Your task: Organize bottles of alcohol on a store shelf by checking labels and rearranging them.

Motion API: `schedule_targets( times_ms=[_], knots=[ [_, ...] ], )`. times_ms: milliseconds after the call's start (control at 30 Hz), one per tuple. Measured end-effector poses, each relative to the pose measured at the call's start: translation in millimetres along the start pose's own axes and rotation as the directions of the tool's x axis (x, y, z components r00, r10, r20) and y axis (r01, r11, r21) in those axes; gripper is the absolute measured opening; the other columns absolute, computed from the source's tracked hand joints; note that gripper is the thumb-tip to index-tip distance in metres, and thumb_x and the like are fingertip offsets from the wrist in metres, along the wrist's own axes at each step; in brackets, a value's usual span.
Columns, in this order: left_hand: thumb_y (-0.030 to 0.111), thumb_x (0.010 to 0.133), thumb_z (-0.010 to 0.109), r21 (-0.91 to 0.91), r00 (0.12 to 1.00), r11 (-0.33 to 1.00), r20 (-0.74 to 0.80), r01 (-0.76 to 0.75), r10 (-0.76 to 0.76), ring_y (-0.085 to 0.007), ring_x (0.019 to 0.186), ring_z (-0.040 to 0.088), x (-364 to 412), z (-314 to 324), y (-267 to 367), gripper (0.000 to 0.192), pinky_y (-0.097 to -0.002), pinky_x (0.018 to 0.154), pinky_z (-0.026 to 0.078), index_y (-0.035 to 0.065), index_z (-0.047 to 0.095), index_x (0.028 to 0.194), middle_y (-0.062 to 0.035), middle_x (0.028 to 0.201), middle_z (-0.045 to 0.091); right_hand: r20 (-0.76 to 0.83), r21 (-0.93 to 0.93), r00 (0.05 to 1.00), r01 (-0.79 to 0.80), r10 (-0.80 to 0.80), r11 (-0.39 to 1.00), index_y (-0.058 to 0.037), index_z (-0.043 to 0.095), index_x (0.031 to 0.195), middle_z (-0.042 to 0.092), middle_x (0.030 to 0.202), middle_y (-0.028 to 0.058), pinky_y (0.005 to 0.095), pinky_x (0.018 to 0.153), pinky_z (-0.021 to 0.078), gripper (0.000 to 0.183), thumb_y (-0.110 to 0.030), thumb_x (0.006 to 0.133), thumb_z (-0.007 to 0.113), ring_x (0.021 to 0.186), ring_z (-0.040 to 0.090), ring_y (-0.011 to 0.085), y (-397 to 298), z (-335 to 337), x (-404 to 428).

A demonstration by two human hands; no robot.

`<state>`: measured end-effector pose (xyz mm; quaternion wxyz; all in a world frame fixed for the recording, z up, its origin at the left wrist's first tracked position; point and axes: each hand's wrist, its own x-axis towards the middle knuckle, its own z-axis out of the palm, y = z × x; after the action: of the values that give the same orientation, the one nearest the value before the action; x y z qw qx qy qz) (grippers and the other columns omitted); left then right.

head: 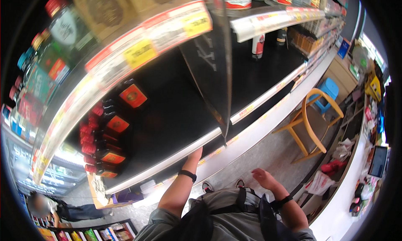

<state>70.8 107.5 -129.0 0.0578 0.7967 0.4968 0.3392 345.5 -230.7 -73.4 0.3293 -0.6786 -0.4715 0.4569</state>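
My left hand (196,153) reaches under the white front edge of a black shelf (169,115); its fingers are hidden behind that edge, so what it touches cannot be told. My right hand (263,178) hangs over the floor, fingers slightly bent and apart, holding nothing. On the left part of the shelf stand several dark bottles (117,124) with red caps and orange labels. A bottle with a red and white label (258,46) stands farther right on the shelf, beyond a dark upright divider (216,68).
Above runs a shelf edge with price labels (150,37), holding glass bottles (64,29). A wooden chair (309,128) and a blue stool (328,92) stand at right, near a white counter (342,190). Another person (75,211) is at lower left, beside a rack of packets (91,234).
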Motion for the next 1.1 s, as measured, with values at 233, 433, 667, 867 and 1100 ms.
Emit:
schedule_targets(
  times_ms=[233, 433, 667, 867, 1100],
  knots=[
    [0.044, 0.100, 0.066, -0.258, 0.796, 0.839, 0.532, 0.478, -0.290, -0.0183, 0.091, 0.060, -12.9, -89.4, 67.1, 0.040, -0.0345, 0.079, 0.051, 0.0082, 0.068, 0.119, -0.0096, 0.104, 0.064, 0.479, 0.364, 0.675, 0.430, -0.562, 0.826, -0.0003, 0.053, 0.135, 0.065, 0.118, 0.0137, 0.0360, 0.100, 0.0488, 0.033, -0.020, 0.109, 0.051, 0.114, 0.063, 0.0234, -342.5, -12.9, -12.6],
    [0.023, 0.097, 0.072, -0.737, 0.901, 0.552, 0.429, 0.390, -0.064, -0.0200, 0.100, 0.063, -45.8, -115.0, 54.4, 0.043, -0.0332, 0.089, 0.054, 0.0017, 0.056, 0.130, -0.0104, 0.115, 0.064, 0.316, 0.370, 0.651, 0.585, -0.690, 0.721, 0.0022, 0.040, 0.141, 0.054, 0.129, 0.0166, 0.0366, 0.104, 0.0454, 0.054, -0.025, 0.102, 0.065, 0.118, 0.057, 0.0247, -483.1, 30.2, 43.5],
    [0.023, 0.099, 0.072, -0.655, 0.753, 0.563, 0.653, 0.505, 0.085, -0.0157, 0.108, 0.061, -80.8, -197.3, 33.1, 0.043, -0.0317, 0.093, 0.051, 0.0093, 0.052, 0.135, -0.0060, 0.121, 0.060, 0.092, -0.323, 0.617, 0.761, -0.782, 0.562, 0.0061, 0.037, 0.149, 0.035, 0.156, 0.0327, 0.0429, 0.123, 0.0288, 0.077, -0.037, 0.095, 0.070, 0.148, 0.032, 0.0434, -545.0, 55.0, 175.6],
    [0.022, 0.099, 0.072, -0.679, 0.694, 0.462, 0.700, 0.570, 0.172, -0.0146, 0.109, 0.058, -110.4, -251.6, 0.0, 0.044, -0.0312, 0.094, 0.050, 0.0102, 0.052, 0.136, -0.0044, 0.122, 0.058, 0.044, -0.352, 0.698, 0.680, -0.715, 0.643, 0.0055, 0.030, 0.154, 0.034, 0.158, 0.0294, 0.0408, 0.124, 0.0267, 0.088, -0.037, 0.091, 0.076, 0.150, 0.032, 0.0395, -518.0, 73.0, 293.7],
    [0.018, 0.099, 0.072, -0.679, 0.708, 0.379, 0.702, 0.629, 0.081, -0.0141, 0.109, 0.059, -151.1, -265.9, -59.7, 0.046, -0.0326, 0.096, 0.051, 0.0090, 0.050, 0.138, -0.0057, 0.123, 0.055, 0.039, -0.113, 0.676, 0.735, -0.736, 0.668, 0.0033, 0.052, 0.141, 0.061, 0.136, 0.0187, 0.0376, 0.111, 0.0437, 0.065, -0.025, 0.091, 0.080, 0.129, 0.057, 0.0275, -519.3, 131.9, 313.5]
  ],
)
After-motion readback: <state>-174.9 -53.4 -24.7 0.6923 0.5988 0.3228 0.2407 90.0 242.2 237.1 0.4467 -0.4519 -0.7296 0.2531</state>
